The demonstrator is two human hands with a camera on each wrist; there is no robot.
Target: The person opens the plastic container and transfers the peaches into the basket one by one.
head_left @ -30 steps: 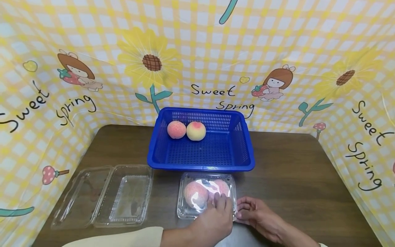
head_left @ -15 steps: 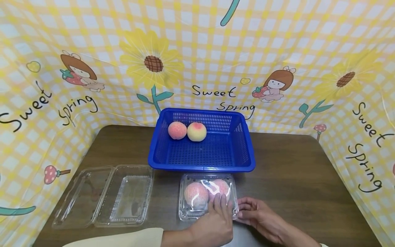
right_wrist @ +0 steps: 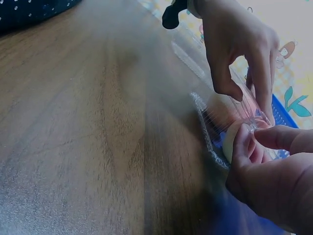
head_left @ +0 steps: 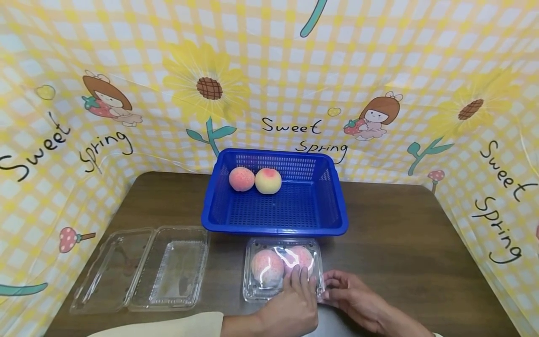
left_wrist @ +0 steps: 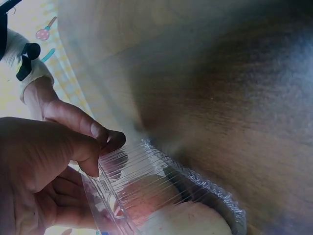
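A lidded clear plastic clamshell box (head_left: 255,294) holds two pink peaches, a left one (head_left: 267,268) and a right one (head_left: 301,258). My left hand (head_left: 290,306) lays its fingers over the lid's front right part. In the right wrist view, the left thumb (right_wrist: 228,87) bends against the box's edge. At the right side, my right hand (head_left: 358,297) pinches the rim near the front corner between thumb and fingers. Both thumbs sit close together along that rim in the left wrist view, where ribbed plastic (left_wrist: 146,169) shows the peaches through it.
Behind the box stands a blue plastic basket (head_left: 273,230) with a pink peach (head_left: 242,179) and a yellow peach (head_left: 268,181) at its left back. On the left lies an opened clear clamshell box (head_left: 172,271) without fruit. A checked cloth (head_left: 286,70) surrounds the brown table (head_left: 396,234).
The left fingers have straightened and spread flatter on the lid. The right hand stays at the box's right edge, and the box has hardly moved.
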